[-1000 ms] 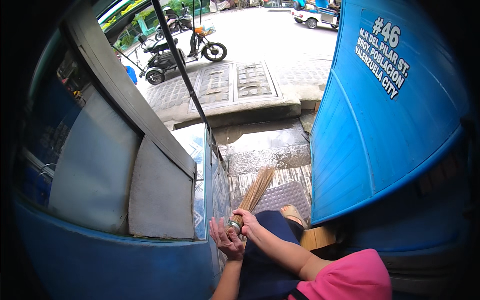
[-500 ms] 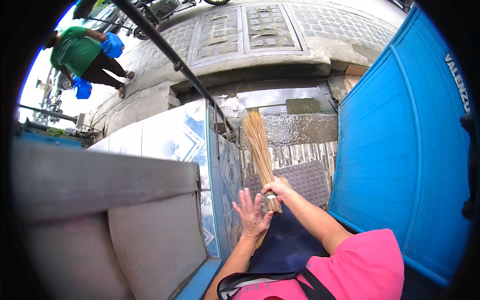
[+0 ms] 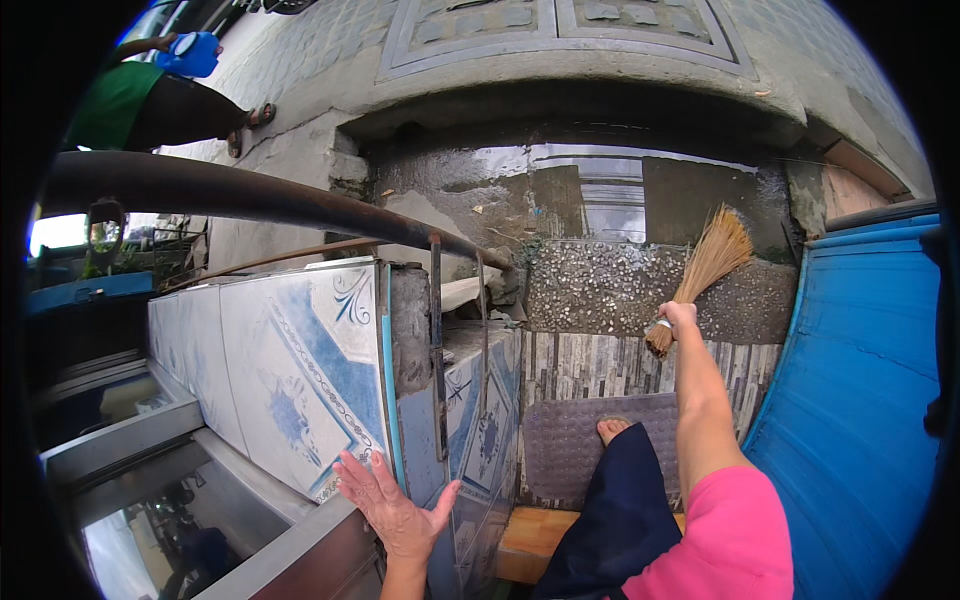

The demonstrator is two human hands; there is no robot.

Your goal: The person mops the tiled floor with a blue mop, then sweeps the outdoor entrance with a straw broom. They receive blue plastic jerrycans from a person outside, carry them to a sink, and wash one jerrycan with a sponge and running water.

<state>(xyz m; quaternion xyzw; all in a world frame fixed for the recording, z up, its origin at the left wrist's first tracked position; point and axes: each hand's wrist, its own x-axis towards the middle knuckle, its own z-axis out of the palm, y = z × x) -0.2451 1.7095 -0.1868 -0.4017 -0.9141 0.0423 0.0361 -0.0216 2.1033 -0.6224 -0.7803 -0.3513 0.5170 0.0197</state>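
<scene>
The person's right hand (image 3: pixel 678 318) was clenched around the bound end of a stick broom (image 3: pixel 703 270), its bristles fanned out over the pebbled step (image 3: pixel 600 290), while the left hand (image 3: pixel 395 510), fingers spread, pressed flat against the blue-patterned tiled wall (image 3: pixel 290 390).

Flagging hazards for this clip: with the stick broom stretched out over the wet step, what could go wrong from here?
1. The wet concrete step shines with water; the bare foot on the grey mat might slip if it moves there.
2. The right hand holds the stick broom at full reach, while the left hand merely rests open against the tiled wall; balance looks weak.
</scene>
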